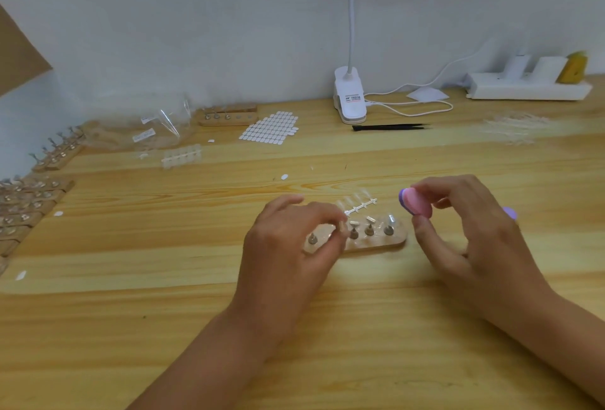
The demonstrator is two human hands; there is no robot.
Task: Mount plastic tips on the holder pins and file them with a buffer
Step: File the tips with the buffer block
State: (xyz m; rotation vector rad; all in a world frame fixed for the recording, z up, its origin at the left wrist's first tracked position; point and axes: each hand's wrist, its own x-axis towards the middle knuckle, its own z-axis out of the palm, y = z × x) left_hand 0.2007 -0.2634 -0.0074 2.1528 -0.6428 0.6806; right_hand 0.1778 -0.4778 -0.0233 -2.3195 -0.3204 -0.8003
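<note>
While the left hand [294, 239] pinches a small plastic tip [343, 229] down onto the wooden holder [393, 242] on the table [196, 311], the right hand [474, 239] grips the pink buffer [416, 206] just beside it; pressing the tip fully home before filing looks wise

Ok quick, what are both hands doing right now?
Left hand: pinching a small plastic tip over the holder.
Right hand: holding the pink buffer.

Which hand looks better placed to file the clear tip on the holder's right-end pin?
Probably the right hand: it already grips the buffer close beside that tip. The left hand is at the other end of the holder.
</note>
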